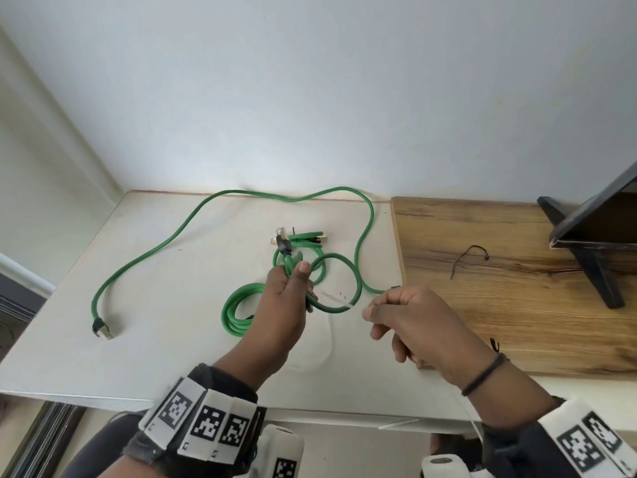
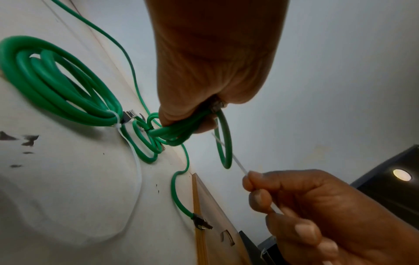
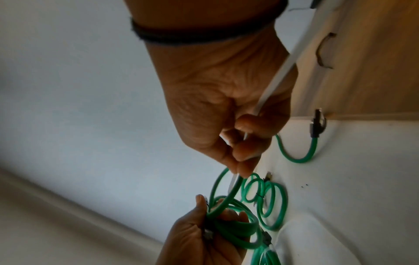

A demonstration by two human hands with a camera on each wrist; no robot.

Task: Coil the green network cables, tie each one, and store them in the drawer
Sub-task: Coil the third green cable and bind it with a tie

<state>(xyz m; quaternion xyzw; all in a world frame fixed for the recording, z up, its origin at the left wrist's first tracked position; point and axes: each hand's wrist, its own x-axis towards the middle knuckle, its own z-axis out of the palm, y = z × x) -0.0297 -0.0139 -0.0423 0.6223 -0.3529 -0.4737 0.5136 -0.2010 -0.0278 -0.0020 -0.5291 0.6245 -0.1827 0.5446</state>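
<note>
A small coil of green network cable point(image 1: 331, 284) is gripped in the curled fingers of the left hand point(image 1: 287, 298), raised above the white surface point(image 1: 155, 339). A thin white zip tie point(image 1: 336, 299), threaded through the held coil, is pinched between thumb and fingertips of the right hand point(image 1: 410, 322), just right of that coil. Under and left of the held coil, a thicker tied green coil point(image 1: 238, 313) is seen lying on the surface; behind it a smaller tied bundle point(image 1: 305, 241) is laid. A long loose green cable point(image 1: 179, 232) is draped around all of them. To the right, a wooden board point(image 1: 499, 288) is placed.
</note>
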